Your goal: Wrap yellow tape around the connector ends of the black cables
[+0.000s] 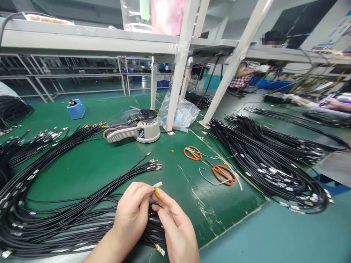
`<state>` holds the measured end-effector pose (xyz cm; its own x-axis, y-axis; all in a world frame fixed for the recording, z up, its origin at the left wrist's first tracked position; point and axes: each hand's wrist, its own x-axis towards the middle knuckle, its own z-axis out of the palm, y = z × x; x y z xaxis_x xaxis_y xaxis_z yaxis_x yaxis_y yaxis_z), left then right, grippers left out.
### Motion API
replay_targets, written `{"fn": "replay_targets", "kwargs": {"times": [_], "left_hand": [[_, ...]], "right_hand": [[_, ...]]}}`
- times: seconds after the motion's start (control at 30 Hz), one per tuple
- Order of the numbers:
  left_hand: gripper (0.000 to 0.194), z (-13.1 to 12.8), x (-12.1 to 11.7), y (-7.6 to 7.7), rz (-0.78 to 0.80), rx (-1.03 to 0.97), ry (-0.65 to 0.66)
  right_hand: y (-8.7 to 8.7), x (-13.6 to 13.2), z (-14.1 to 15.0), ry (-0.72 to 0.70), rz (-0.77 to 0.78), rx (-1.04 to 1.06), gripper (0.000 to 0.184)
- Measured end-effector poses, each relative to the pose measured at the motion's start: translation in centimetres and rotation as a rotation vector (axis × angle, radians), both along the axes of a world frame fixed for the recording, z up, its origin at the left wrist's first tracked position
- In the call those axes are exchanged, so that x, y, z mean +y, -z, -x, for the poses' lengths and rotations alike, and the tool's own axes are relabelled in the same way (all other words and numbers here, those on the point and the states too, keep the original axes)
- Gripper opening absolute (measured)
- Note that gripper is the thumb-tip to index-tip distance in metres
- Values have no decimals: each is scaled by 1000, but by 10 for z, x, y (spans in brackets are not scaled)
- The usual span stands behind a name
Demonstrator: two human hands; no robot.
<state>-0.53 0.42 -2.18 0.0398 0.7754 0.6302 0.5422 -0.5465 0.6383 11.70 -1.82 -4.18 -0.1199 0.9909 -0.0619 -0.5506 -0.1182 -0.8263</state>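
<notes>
Low in the middle of the view, my left hand and my right hand meet over the green mat. Both pinch the end of a thin black cable whose metal connector tip carries a small strip of yellow tape. The fingers of both hands are closed around that end. Under and left of my hands lies a big bundle of black cables with metal ends. A second taped connector pokes out below my right hand.
A grey tape dispenser stands mid-mat. Two orange-handled scissors lie to the right, beside another heap of black cables. White shelf posts rise behind, with a plastic bag and a blue box. Another person sits far right.
</notes>
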Motion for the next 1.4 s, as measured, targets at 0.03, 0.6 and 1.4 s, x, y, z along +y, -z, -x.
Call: {"fn": "replay_targets", "kwargs": {"times": [0.03,0.6,1.4], "left_hand": [[21,0,0,0,-13,0,4],[31,1,0,-2,-104,74,-12],[13,0,3,4,-35,132,-175]], "right_hand": [[0,0,0,1,3,3,30],[-4,1,3,18,1,13,32],[-32,23,0,68,78,-353,37]]}}
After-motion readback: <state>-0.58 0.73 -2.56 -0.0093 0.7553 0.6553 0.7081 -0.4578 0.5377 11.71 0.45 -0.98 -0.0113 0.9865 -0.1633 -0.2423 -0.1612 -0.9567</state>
